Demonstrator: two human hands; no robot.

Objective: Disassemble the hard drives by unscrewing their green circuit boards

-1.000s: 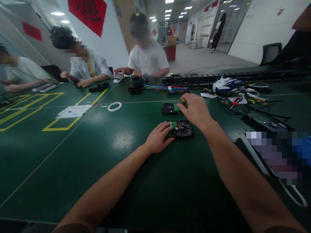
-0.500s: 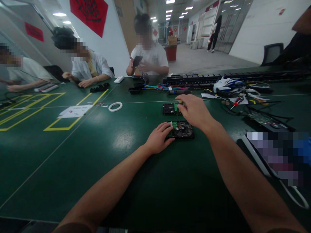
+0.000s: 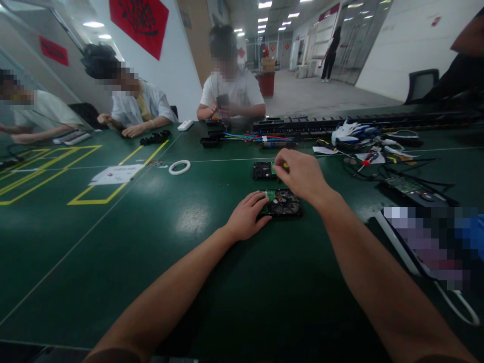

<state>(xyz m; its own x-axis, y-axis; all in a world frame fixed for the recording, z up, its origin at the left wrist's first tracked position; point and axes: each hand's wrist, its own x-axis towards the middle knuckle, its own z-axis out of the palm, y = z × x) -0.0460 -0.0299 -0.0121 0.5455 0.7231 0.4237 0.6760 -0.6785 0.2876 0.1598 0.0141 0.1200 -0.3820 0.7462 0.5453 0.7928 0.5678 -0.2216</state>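
Note:
A black hard drive (image 3: 289, 204), its green circuit board showing at the left, lies flat on the green table. My left hand (image 3: 247, 216) grips its left end, fingers across the board and thumb along the near edge. Over the drive, my right hand (image 3: 302, 171) is closed around a screwdriver (image 3: 286, 165); only a bit of its yellow handle shows and a thin shaft points down to the drive. Whether the tip sits in a screw is too small to tell. Just behind lies a second hard drive (image 3: 261, 170), partly covered by my right hand.
A white tape ring (image 3: 179, 167) and paper sheets (image 3: 117, 174) lie to the left. Coloured cables (image 3: 257, 136) run along the back. Gloves (image 3: 355, 133), a red screwdriver (image 3: 368, 160) and another circuit-board device (image 3: 418, 187) are at right. Co-workers sit across the table.
My right hand has turned slightly around the screwdriver, its fingers curling in more. My left hand stays on the drive. The person opposite has lowered a phone.

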